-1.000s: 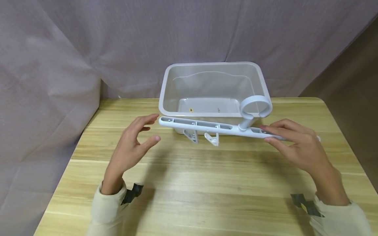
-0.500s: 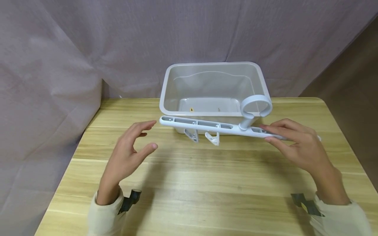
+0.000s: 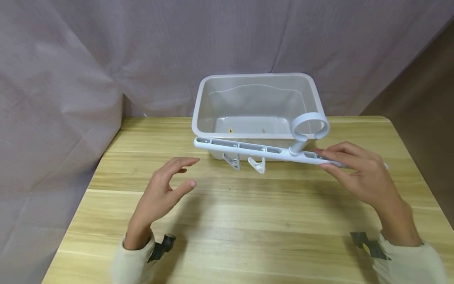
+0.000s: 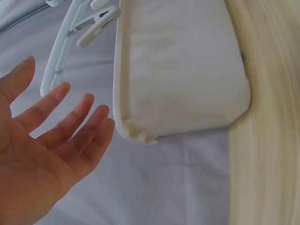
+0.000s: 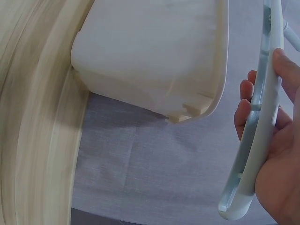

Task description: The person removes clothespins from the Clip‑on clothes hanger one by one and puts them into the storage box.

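A pale blue clip hanger [image 3: 244,150] with a C-shaped hook [image 3: 310,116] is held level above the table, overlapping the front of a bin in the head view. My right hand [image 3: 365,173] grips it near its right end, thumb on one side and fingers on the other; the right wrist view shows the hanger's bar [image 5: 265,136] lying along the fingers. Two white clips [image 3: 257,165] hang under the bar. Off the hanger's left end, my left hand [image 3: 161,193] hovers with thumb and fingers spread. In the left wrist view that hand [image 4: 47,154] holds nothing.
A light grey plastic bin [image 3: 255,136] stands at the back of the wooden table [image 3: 248,228], with small stickers on its floor inside. Behind it hangs a grey-mauve curtain [image 3: 177,51]. A black camera mount [image 3: 163,246] sits at each wrist.
My left hand has drawn back from the hanger's left end, and its fingertips now sit lower, nearer me. The right hand and hanger have hardly moved.
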Demonstrator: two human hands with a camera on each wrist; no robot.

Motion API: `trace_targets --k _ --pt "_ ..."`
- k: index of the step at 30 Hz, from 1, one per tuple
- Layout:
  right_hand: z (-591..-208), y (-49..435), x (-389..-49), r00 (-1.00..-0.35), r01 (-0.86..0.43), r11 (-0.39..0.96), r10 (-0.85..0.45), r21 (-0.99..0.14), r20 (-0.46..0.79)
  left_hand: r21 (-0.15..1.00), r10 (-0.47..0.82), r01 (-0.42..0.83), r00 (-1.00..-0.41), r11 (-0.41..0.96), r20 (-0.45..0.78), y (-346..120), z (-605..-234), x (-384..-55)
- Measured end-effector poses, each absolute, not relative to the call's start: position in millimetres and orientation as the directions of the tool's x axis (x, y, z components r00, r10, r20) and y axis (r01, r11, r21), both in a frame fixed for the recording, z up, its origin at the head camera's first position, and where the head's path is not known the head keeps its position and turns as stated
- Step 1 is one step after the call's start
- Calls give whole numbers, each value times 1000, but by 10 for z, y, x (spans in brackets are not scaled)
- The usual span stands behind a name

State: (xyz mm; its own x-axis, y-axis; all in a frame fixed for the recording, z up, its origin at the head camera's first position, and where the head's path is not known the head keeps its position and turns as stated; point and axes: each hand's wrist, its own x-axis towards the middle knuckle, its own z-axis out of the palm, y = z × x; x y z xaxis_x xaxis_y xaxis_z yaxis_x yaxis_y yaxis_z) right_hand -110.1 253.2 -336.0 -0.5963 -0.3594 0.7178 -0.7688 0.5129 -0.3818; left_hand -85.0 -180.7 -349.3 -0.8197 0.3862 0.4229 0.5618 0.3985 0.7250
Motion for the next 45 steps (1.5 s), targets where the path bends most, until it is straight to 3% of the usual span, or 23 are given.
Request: trace_targets --k 9,25,35,45 --pt "-3359 2529 -1104 -605 -764 513 -360 -391 711 782 415 558 -804 277 426 -1671 -3582 -859" --pt "-3361 2542 -1084 -597 -780 468 -361 -415 716 905 474 415 -819 100 323 -1348 -3727 -948" --pt "-3371 2545 -1074 -606 -773 479 -360 -416 709 963 408 263 -875 -52 261 -1210 -3808 -1036" --pt "-3298 2450 -1048 -610 -768 484 -352 -420 710 967 386 248 -888 -52 248 -1127 -3813 -1058"
